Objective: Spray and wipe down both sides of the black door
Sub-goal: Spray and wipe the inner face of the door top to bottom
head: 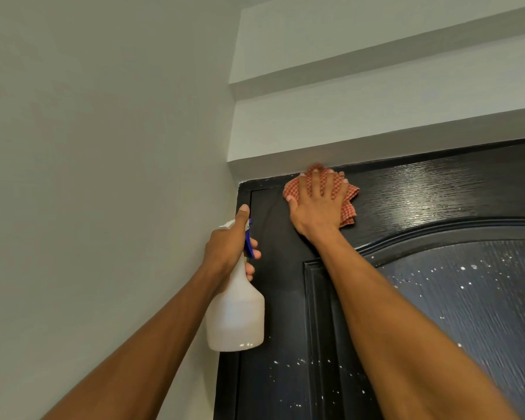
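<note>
at the far left we see only a pale wall (88, 177), running right to the corner where the dark frame begins. next comes our left hand (229, 247), curled round the neck of the white spray bottle (235, 313): thumb up along the head, fingers wrapped at the blue trigger (249, 242). the bottle hangs upright just beside the frame's edge, nozzle toward the door; we cannot tell whether it touches the wood.

right of that is the black door (437, 192), filling the lower right, its top edge close under a pale lintel (376, 137). our right hand (317, 204) lies flat near the door's top left corner, fingers spread and straight, pressing a red checked cloth (347, 204) against the surface. the cloth bunches out past the palm on the right and at the fingertips.

further right and lower, the arched panel (467, 298) and the strip below the bottle carry white droplets not yet wiped.

we judge the risks so: with only flat pressure and no pinch, the cloth could slide out and drop on a fast stroke. the droplets may run or dry into marks if we linger up top. a stray squeeze of the trigger would wet the wall or frame. reaching this high, the palm may skip the moulding's grooves. the door's other side is not in view.
</note>
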Demonstrator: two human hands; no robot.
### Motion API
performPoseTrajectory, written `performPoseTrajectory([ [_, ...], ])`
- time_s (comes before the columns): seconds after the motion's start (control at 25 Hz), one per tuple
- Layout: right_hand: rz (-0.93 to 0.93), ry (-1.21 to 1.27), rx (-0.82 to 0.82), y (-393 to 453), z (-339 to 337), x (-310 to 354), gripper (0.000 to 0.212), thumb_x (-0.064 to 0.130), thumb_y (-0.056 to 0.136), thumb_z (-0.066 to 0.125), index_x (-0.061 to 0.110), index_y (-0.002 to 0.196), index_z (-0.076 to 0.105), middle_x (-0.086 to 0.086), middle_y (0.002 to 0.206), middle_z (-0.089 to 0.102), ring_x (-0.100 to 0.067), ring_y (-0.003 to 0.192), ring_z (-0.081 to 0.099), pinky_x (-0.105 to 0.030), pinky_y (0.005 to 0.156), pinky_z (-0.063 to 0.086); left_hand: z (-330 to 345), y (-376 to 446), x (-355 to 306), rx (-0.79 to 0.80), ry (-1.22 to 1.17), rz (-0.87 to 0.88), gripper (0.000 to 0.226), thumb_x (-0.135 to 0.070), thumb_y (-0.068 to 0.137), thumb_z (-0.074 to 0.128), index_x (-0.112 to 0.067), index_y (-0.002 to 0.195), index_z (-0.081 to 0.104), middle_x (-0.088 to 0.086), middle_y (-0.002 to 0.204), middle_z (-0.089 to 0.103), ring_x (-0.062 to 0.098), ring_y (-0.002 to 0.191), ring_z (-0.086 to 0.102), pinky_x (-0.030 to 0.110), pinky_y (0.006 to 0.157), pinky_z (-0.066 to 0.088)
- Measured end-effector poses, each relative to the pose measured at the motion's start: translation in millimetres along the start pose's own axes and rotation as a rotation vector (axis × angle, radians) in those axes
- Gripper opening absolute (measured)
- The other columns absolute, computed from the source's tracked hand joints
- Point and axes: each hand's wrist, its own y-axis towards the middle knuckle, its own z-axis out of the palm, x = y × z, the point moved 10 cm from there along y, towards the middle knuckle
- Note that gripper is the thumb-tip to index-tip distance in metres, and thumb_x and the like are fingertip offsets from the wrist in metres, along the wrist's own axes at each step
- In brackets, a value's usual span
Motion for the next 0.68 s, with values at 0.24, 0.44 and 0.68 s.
performPoseTrajectory([
  [0.24,-0.491,-0.055,0.078,-15,18,115,0.063,0.054,0.108,0.015,0.03,0.165,0.009,0.0,0.174,0.002,-0.032,0.159,-0.008,-0.062,0.123,-0.01,-15,-12,5,-0.113,0.064,0.031,0.055,-0.069,0.096,0.039,-0.02,0.092,0.065,0.011,0.075,0.07,0.025,0.059,0.068,0.022,0.04,0.052],
  [0.44,-0.671,0.007,0.135,-59,23,107,0.06,0.056,0.108,0.011,0.035,0.164,0.014,0.009,0.172,0.008,-0.022,0.159,-0.008,-0.053,0.126,-0.01,-11,-31,24,-0.059,0.093,-0.037,0.061,-0.071,0.093,0.04,-0.016,0.099,0.065,0.016,0.085,0.074,0.026,0.056,0.066,0.028,0.044,0.054],
  [0.68,-0.065,0.027,-0.041,-53,-1,-30,0.067,0.057,0.107,0.016,0.027,0.166,0.004,-0.002,0.173,0.0,-0.033,0.159,-0.009,-0.056,0.123,-0.014,-3,-69,61,0.006,0.07,-0.168,0.068,-0.074,0.09,0.042,-0.009,0.093,0.063,0.019,0.086,0.073,0.023,0.045,0.059,0.03,0.046,0.054],
])
